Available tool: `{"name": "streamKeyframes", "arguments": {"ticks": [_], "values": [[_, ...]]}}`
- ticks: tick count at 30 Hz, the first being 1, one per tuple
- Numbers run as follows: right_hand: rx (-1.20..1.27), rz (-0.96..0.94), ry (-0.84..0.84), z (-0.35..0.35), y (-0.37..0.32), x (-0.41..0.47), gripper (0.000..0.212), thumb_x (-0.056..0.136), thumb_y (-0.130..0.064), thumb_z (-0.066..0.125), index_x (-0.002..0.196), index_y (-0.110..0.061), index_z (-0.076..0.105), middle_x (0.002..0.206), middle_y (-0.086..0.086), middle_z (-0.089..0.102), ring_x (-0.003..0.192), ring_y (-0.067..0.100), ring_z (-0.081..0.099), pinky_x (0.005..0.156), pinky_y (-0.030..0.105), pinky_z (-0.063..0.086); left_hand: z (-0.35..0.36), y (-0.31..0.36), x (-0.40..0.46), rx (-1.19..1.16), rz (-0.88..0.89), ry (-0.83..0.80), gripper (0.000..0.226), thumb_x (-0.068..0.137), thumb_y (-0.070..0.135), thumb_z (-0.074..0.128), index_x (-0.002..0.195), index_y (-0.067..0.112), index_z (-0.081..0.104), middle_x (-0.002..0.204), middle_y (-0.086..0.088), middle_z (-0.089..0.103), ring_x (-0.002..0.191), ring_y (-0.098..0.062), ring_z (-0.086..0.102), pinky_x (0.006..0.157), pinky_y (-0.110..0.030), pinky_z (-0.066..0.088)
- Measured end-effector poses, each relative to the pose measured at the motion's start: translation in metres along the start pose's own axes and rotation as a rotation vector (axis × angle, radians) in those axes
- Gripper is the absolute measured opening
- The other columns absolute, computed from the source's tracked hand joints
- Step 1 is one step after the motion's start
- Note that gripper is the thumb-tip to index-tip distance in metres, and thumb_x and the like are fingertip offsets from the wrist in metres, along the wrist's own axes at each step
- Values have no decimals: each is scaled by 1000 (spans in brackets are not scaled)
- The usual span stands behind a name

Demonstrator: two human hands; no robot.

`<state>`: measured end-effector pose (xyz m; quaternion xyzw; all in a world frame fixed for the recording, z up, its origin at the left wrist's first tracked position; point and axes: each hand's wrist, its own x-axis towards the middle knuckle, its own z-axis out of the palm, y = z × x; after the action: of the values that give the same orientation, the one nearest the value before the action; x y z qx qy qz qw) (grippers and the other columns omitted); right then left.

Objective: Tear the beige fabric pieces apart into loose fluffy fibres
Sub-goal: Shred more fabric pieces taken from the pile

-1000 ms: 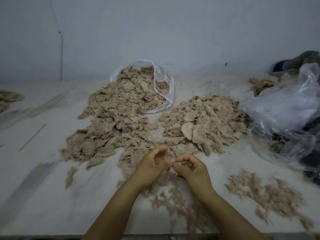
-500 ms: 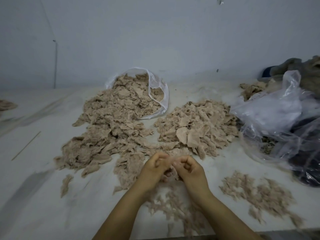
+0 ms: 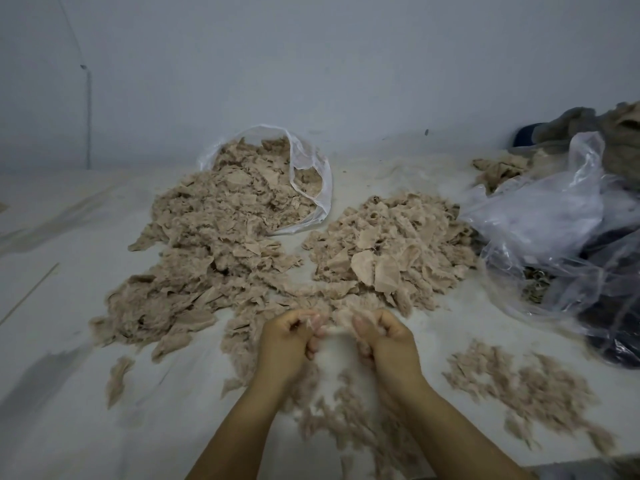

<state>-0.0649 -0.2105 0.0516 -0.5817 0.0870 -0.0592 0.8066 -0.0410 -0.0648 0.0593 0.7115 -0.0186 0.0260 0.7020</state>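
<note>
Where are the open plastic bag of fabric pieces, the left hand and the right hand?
plastic bag [image 3: 308,164], head view, clear right wall.
left hand [image 3: 287,341], head view, back of hand.
right hand [image 3: 389,341], head view, back of hand.

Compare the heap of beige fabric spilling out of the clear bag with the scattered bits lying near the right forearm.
The heap from the clear bag is thick and piled, with flat, intact pieces of cloth; the scattered bits lie thin and spread out, with bare surface between them. The heap is far larger and lies at the back left; the bits lie at the front right and look frayed and wispy. Both are the same beige material on the same pale surface.
</note>
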Motion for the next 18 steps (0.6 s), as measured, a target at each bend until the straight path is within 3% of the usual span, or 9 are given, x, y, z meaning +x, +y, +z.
{"name": "streamKeyframes", "arguments": {"ticks": [2,3,5,7,10,12,15,18], "values": [[101,-40,68,0,-14,13,15,91,-12,59,78,-15,52,53,-3,47,49,9,44,44,16,41,-13,0,5,86,36,10,16,91,10,58,79,13,67,54,5,60,45,-3,50,48,-16,42],[167,-22,58,0,-25,21,3,92,-16,58,92,-15,56,65,-4,58,61,11,56,56,18,52,-20,0,6,210,93,-44,20,92,13,58,74,17,65,60,9,61,50,0,52,53,-15,42],[168,76,-4,1,-38,38,42,93,-29,58,130,-15,47,113,-2,61,104,21,61,90,35,54,-32,2,6,405,175,-201,18,91,23,60,74,30,63,72,21,62,66,9,56,63,-10,41],[-182,104,39,4,-33,39,66,90,-41,60,146,-20,31,142,-2,43,124,22,50,103,40,44,-45,5,6,533,166,-353,17,88,33,64,95,47,58,99,34,56,91,21,51,75,0,39],[-617,-96,17,5,5,1,54,90,-36,61,137,-28,37,131,-6,44,104,0,51,80,14,44,-66,-6,9,805,216,-611,38,84,43,63,121,46,51,122,29,45,113,18,42,97,-6,34],[-821,-206,-122,-5,35,-23,47,92,-30,59,135,-28,39,127,-11,40,110,-1,46,83,2,35,-74,-18,9,963,265,-664,36,90,38,59,125,28,57,123,23,42,119,7,38,104,-13,29],[-1002,-309,-221,-23,45,-31,34,95,-23,56,128,-26,49,125,-11,43,115,0,41,89,-5,23,-79,-31,6,945,303,-480,24,93,31,57,108,15,67,116,12,52,114,-5,47,93,-10,32],[-1005,-328,-225,-23,37,-18,28,95,-14,55,123,-20,59,115,-10,54,101,0,50,85,-1,33,-81,-31,9,977,319,-292,24,91,30,59,84,8,63,85,3,56,85,-16,53,67,-14,34]]}}
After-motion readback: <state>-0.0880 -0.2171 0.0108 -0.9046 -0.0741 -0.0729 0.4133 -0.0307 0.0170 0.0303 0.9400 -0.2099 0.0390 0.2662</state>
